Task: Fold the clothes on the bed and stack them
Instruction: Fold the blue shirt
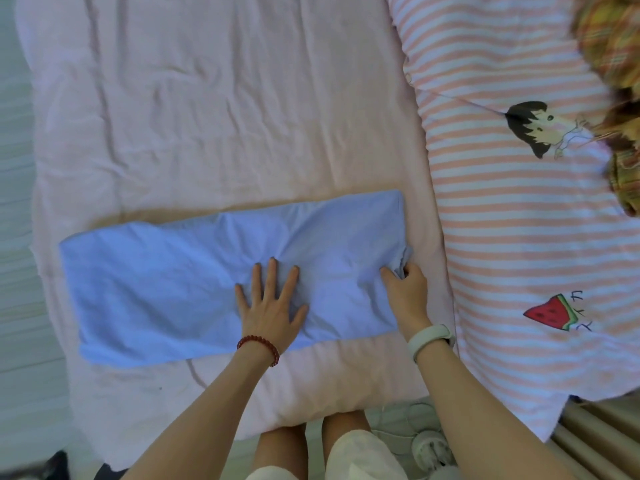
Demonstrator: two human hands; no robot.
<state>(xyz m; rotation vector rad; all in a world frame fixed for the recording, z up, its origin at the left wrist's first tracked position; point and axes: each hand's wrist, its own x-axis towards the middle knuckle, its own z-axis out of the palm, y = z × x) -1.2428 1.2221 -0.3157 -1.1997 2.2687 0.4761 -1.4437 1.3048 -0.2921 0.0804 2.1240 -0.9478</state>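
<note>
A light blue garment (156,289), folded into a long strip, lies flat across the pink bed (207,116). My left hand (270,303) presses flat on its middle with the fingers spread. My right hand (407,289) pinches the strip's right end, where the cloth bunches up between thumb and fingers. At the far right edge of the bed lies a yellow plaid garment (613,39), partly cut off by the frame.
A pink-and-white striped quilt (519,237) with a cartoon girl and a watermelon print covers the right side of the bed. A white fan (429,445) stands on the floor by my legs. The bed's left edge borders a pale floor.
</note>
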